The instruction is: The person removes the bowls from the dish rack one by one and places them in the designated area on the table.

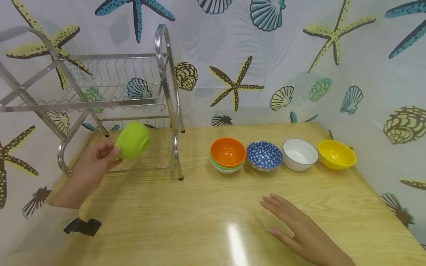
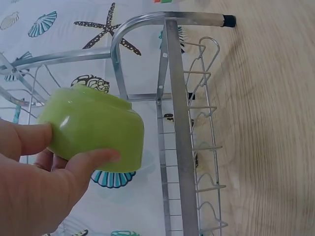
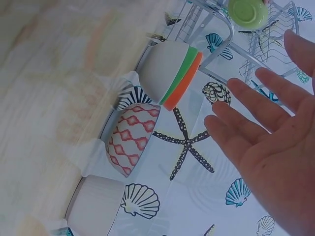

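My left hand point(image 1: 98, 157) pinches a lime-green bowl point(image 1: 132, 140) by its edge, tilted on its side, at the front of the metal dish rack point(image 1: 173, 122). In the left wrist view, the thumb lies along the outside of the green bowl point(image 2: 93, 129) while other fingers reach behind it. Over the right front of the table, my right hand point(image 1: 301, 231) is held with fingers extended and nothing in it. The right wrist view shows that right hand point(image 3: 275, 132) with spread, straight fingers.
An orange bowl point(image 1: 227, 151) tops a stack with green and white bowls beneath. Right of it stand a blue patterned bowl point(image 1: 264, 155), a white bowl point(image 1: 299, 154) and a yellow bowl point(image 1: 336, 154), in a row along the back of the wooden table point(image 1: 199, 214). A printed cloth point(image 1: 199, 44) hangs behind.
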The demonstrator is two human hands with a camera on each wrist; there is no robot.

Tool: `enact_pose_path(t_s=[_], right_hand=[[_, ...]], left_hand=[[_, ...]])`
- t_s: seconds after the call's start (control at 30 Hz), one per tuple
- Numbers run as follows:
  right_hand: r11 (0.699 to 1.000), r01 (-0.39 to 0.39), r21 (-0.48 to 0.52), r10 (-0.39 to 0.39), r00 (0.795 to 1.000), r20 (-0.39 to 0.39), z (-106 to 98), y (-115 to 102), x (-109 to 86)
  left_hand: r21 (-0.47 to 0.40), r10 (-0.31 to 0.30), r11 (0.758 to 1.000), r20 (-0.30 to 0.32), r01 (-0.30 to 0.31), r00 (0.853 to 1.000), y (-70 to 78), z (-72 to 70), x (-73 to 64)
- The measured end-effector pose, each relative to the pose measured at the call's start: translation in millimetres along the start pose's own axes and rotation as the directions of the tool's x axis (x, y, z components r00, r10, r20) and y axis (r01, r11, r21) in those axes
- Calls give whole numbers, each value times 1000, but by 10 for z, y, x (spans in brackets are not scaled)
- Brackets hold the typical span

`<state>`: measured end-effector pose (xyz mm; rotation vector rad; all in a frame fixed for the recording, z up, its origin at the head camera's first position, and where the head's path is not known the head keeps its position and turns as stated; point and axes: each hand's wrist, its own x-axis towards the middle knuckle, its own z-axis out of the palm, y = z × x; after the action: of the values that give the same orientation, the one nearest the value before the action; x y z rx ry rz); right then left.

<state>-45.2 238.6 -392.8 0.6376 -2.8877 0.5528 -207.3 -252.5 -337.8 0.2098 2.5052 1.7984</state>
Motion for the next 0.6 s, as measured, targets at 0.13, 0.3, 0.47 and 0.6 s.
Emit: enact_pose_path(t_s=[0.13,0.3,0.47,0.6], right_hand=[[1000,9,-5,-9,1000,2,1,-6,8],[999,28,-21,-28,1000,-11,-1,-2,11],[998,59,-4,-59,998,-32,9,0,6],[998,64,0,-64,997,-31,12,0,14]], left_hand=[[139,53,989,-25,-49,998,51,33,-136],[164,113,981,-41,-105,993,105,84,-267],[201,148,970,-33,-138,988,119,127,-354],[255,188,950,-7,-180,982,129,175,-394]])
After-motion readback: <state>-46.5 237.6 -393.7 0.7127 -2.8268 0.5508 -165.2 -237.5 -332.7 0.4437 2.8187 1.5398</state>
